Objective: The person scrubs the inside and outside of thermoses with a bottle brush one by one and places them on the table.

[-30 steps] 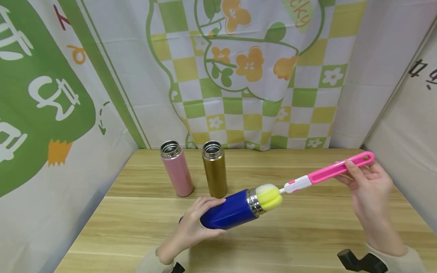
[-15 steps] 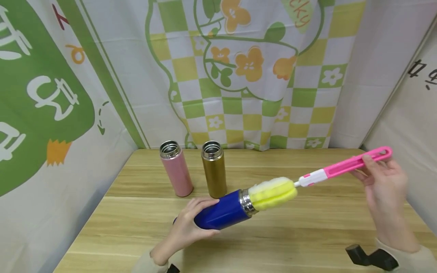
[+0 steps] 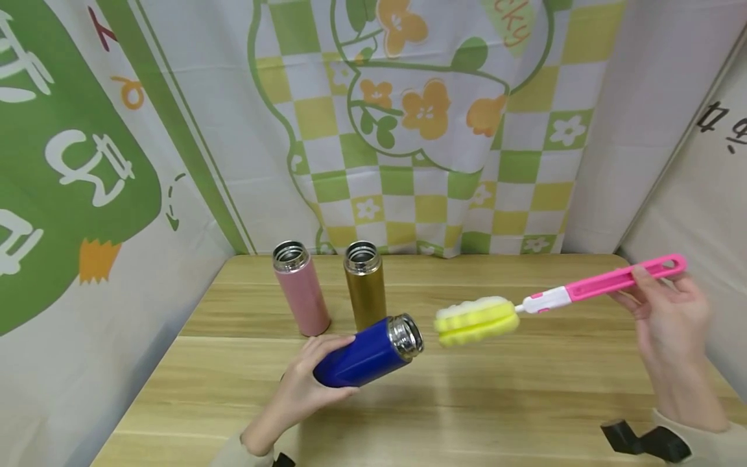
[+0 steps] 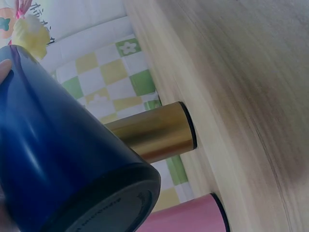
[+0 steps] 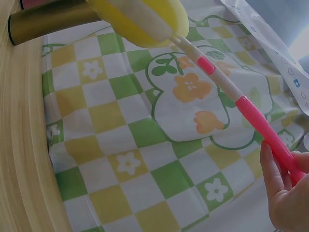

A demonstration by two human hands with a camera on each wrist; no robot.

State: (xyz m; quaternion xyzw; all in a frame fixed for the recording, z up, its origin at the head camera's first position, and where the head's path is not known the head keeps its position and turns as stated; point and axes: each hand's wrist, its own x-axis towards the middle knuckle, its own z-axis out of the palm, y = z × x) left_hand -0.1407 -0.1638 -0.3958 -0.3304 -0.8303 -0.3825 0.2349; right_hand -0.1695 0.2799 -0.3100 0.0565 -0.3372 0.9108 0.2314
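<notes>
My left hand (image 3: pixel 300 383) grips a blue vacuum flask (image 3: pixel 364 357) near its base; the flask tilts, its uncapped steel mouth facing right and slightly up. In the left wrist view the flask's dark base (image 4: pixel 116 205) faces the camera. With thumb and fingers my right hand (image 3: pixel 671 318) pinches the pink handle of a bottle brush (image 3: pixel 624 279). Its yellow and white sponge head (image 3: pixel 478 320) hangs in the air, apart from the flask mouth. The right wrist view shows the brush's handle (image 5: pixel 263 128) running down into the fingers (image 5: pixel 273 174).
An open pink flask (image 3: pixel 303 295) and an open gold flask (image 3: pixel 367 292) stand upright on the wooden table (image 3: pixel 496 415), behind the blue one. A printed cloth (image 3: pixel 432 162) hangs along the table's back edge, with more cloth at both sides.
The sponge head has come out of the blue flask's mouth as my right hand moved right with the brush. My left hand and the flask have shifted left.
</notes>
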